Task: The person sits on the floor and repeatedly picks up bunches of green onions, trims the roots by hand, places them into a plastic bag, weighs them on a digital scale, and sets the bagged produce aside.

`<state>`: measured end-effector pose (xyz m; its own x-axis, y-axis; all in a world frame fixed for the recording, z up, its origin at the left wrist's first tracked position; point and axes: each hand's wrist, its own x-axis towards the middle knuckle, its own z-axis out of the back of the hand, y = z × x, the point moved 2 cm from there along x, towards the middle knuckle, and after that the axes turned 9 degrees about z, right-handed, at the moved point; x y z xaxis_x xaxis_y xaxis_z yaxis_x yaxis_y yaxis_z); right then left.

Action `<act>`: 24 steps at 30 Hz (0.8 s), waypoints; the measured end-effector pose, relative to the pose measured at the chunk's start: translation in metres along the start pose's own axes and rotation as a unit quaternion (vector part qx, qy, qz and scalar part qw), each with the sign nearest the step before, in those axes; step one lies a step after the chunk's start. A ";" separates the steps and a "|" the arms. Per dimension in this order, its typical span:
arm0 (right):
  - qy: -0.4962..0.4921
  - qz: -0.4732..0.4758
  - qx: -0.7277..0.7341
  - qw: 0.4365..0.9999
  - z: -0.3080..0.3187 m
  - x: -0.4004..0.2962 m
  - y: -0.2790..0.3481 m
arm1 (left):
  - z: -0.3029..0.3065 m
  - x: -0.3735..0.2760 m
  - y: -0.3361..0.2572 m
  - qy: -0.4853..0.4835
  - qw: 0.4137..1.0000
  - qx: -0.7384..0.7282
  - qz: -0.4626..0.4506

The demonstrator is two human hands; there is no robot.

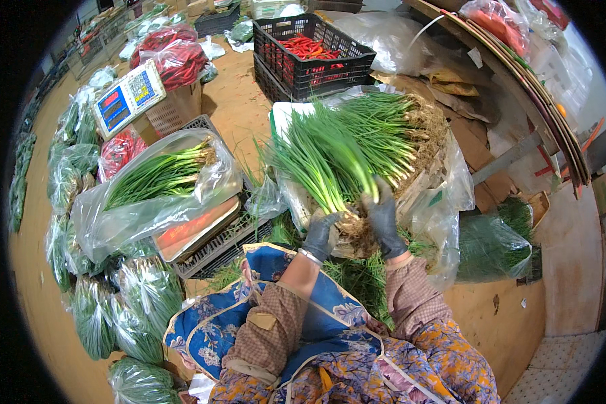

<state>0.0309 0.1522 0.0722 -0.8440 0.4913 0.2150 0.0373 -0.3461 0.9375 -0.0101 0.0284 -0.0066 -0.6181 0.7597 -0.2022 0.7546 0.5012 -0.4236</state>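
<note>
My left hand (320, 233), in a dark glove, is closed on the root end of a bunch of green onions (315, 174). Beside it my right hand (385, 222), gloved too, grips the base of more green onions (351, 156), whose leaves are blurred. Brown roots hang between the two hands. Under and behind them, a large pile of green onions (384, 126) lies with its roots to the right, on plastic sheeting. To the left, an open clear plastic bag (131, 222) with green onions inside rests over a weighing scale's platform (199, 230).
The scale's display (130, 99) stands at the upper left. Filled bags of greens (149, 293) line the left side. A black crate (308, 76) of red chillies stands beyond the pile. Cardboard sheets (540, 101) lean at the upper right, and a bag of greens (490, 247) lies at right.
</note>
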 end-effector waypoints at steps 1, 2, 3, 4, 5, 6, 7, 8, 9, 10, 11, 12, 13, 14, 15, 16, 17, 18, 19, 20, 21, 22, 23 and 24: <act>0.004 0.003 -0.062 0.998 0.006 0.009 0.014 | 0.004 -0.005 -0.004 -0.028 1.000 -0.006 0.001; 0.005 0.096 -0.180 0.979 0.025 0.023 -0.009 | 0.001 -0.006 -0.005 -0.045 0.999 -0.010 0.008; 0.012 0.188 -0.293 0.937 0.028 0.032 -0.005 | -0.001 -0.008 -0.009 -0.067 0.998 -0.017 0.011; 0.037 0.193 -0.352 0.915 0.030 0.033 -0.006 | -0.009 -0.009 -0.013 -0.008 0.999 0.037 -0.014; 0.062 0.197 -0.410 0.889 0.038 0.031 -0.005 | -0.015 -0.010 -0.015 -0.049 0.985 0.157 -0.045; 0.093 0.205 -0.460 0.859 0.034 0.029 0.013 | -0.019 -0.013 -0.019 -0.097 0.954 0.273 -0.080; 0.110 0.135 -0.380 0.908 0.028 0.026 0.028 | -0.026 -0.013 -0.020 -0.136 0.908 0.381 -0.107; 0.124 0.062 -0.293 0.946 0.013 0.019 0.043 | -0.034 -0.016 -0.021 -0.171 0.837 0.502 -0.130; 0.136 -0.012 -0.202 0.970 0.002 0.014 0.050 | -0.044 -0.020 -0.022 -0.203 0.749 0.612 -0.151; 0.152 -0.015 -0.168 0.974 -0.008 0.018 0.040 | -0.056 -0.015 -0.022 -0.190 0.728 0.653 -0.091; 0.133 -0.032 -0.110 0.984 -0.007 0.016 0.034 | -0.066 -0.010 -0.022 -0.175 0.702 0.690 -0.032; 0.122 -0.049 -0.047 0.990 -0.017 0.012 0.048 | -0.071 -0.018 -0.023 -0.146 0.677 0.719 -0.054; 0.124 -0.038 -0.001 0.992 -0.018 0.024 0.030 | -0.073 -0.018 -0.022 -0.135 0.649 0.737 -0.129; 0.115 -0.070 0.150 0.979 -0.010 0.024 0.014 | -0.069 -0.016 -0.025 -0.100 0.704 0.691 -0.129; 0.110 -0.107 0.301 0.941 -0.013 0.019 0.025 | -0.065 -0.023 -0.039 -0.071 0.753 0.642 -0.124; 0.123 -0.101 0.348 0.924 -0.017 0.017 0.038 | -0.075 -0.038 -0.061 -0.107 0.787 0.601 -0.087; 0.120 -0.105 0.382 0.910 -0.024 0.017 0.038 | -0.077 -0.049 -0.080 -0.143 0.791 0.583 -0.116; 0.119 -0.112 0.416 0.894 -0.032 0.015 0.038 | -0.054 -0.051 -0.092 -0.161 0.777 0.584 -0.169; 0.118 -0.119 0.448 0.878 -0.039 0.015 0.034 | -0.044 -0.053 -0.103 -0.176 0.762 0.583 -0.221; 0.119 -0.130 0.462 0.869 -0.046 0.016 0.024 | -0.039 -0.054 -0.107 -0.185 0.736 0.602 -0.249; 0.124 -0.123 0.465 0.868 -0.056 0.017 0.032 | -0.050 -0.063 -0.120 -0.195 0.708 0.620 -0.277; 0.153 -0.118 0.479 0.856 -0.064 0.019 0.026 | -0.057 -0.068 -0.131 -0.206 0.678 0.637 -0.304; 0.182 -0.114 0.493 0.843 -0.073 0.021 0.020 | -0.052 -0.062 -0.130 -0.195 0.827 0.487 -0.204; 0.186 -0.121 0.510 0.831 -0.082 0.020 0.028 | -0.056 -0.062 -0.136 -0.187 0.796 0.525 -0.236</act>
<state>-0.0290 0.0870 0.0806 -0.9927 0.1019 0.0646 0.1168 0.6768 0.7268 -0.0619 -0.0629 0.1131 -0.9490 0.3136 0.0333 -0.0605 -0.0774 -0.9952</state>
